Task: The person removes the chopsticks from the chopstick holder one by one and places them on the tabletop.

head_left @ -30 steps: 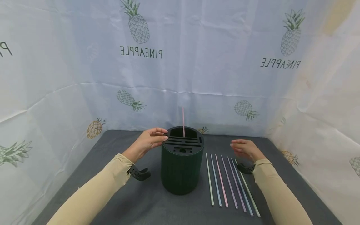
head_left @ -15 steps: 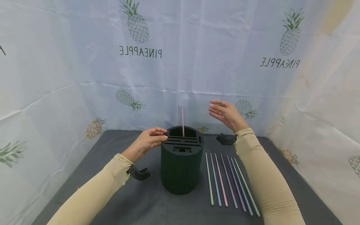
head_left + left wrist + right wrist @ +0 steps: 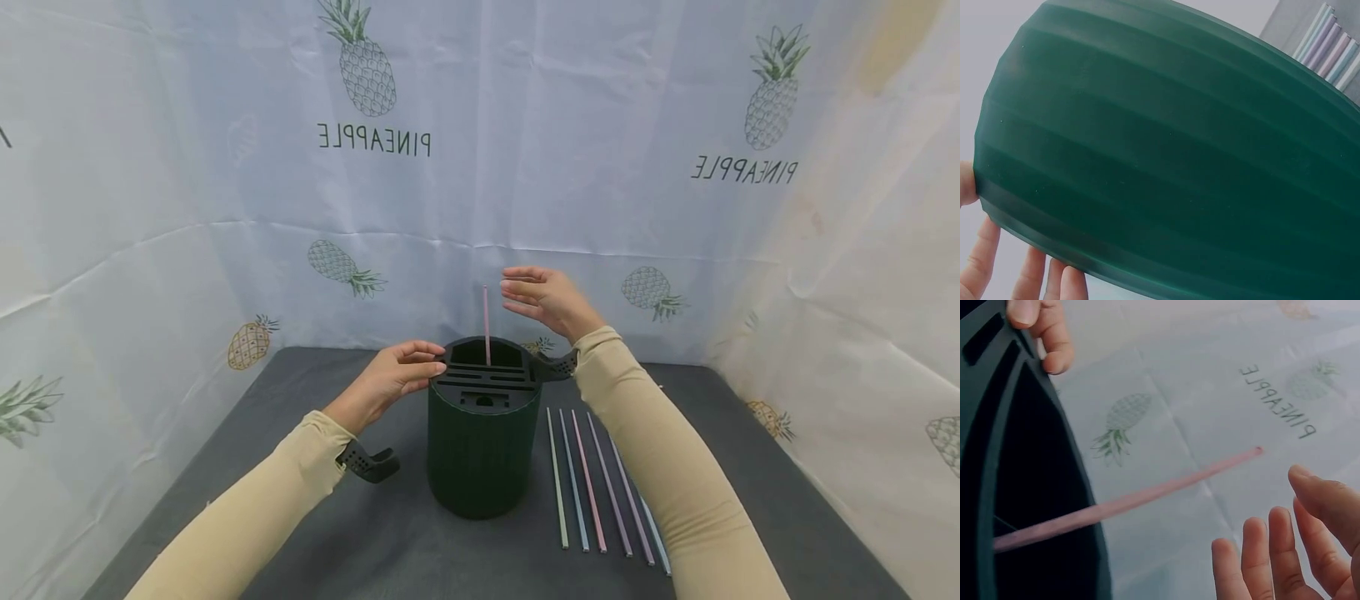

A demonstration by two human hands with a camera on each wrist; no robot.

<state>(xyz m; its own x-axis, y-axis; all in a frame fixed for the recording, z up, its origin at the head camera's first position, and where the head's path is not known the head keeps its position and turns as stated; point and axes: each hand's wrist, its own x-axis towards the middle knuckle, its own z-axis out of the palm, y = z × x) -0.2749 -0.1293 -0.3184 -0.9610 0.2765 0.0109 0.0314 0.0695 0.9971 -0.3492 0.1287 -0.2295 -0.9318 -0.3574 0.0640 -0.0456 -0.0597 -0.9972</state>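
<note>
A dark green round knife block (image 3: 480,462) with a black slotted top stands upright. My left hand (image 3: 392,372) holds its upper left rim, thumb on the top edge and fingers at the outer wall (image 3: 1147,137). A pink chopstick (image 3: 486,321) rises from the large rear compartment, its lower end hidden inside. Just right of its tip hovers my right hand (image 3: 551,298), fingers apart; the right wrist view shows a gap between the thumb (image 3: 1322,494) and the pink chopstick (image 3: 1166,489). Several pastel chopsticks (image 3: 588,483) lie side by side right of the block.
A dark grey cloth (image 3: 352,533) covers the table. White pineapple-print curtains (image 3: 562,192) close in the back and sides. My right forearm (image 3: 675,450) passes over the right end of the chopstick row and hides part of it.
My right hand has risen from beside the row of chopsticks and moved left to the upright pink chopstick. The left hand stays at the knife block's rim.
</note>
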